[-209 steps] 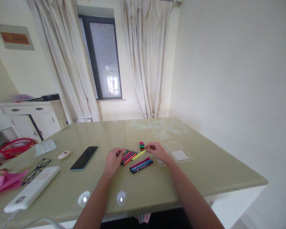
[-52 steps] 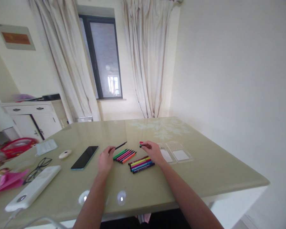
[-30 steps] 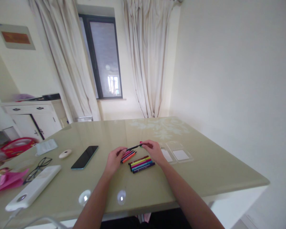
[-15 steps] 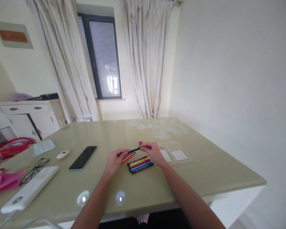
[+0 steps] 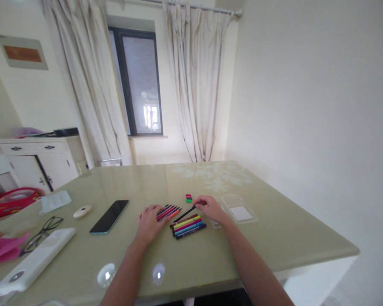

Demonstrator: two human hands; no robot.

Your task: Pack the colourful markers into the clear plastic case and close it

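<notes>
My left hand [image 5: 150, 221] is curled around the rear ends of a row of uncapped felt-tip markers [image 5: 167, 213], fingers on the far side and thumb on the near side. My right hand [image 5: 209, 207] pinches one end of a black felt-tip marker [image 5: 185, 213], which slants down toward the left between the two groups. Capped markers [image 5: 189, 225] in brown, yellow, purple and blues lie side by side just nearer to me. Beyond the hands is a small stack of loose pink, red and green caps [image 5: 188, 198].
A clear plastic case [image 5: 241, 211] with a white insert lies open right of my right hand, partly covered by it. Leftward on the table [image 5: 242, 250] are a phone [image 5: 110, 216], a cream oval case [image 5: 82, 211], glasses [image 5: 43, 233], a white power bank [image 5: 35, 261] and a face mask [image 5: 55, 201].
My left hand has let go of the black marker and moved down onto the uncapped markers. My right hand still holds the black marker, its free end now lower. The caps show more fully.
</notes>
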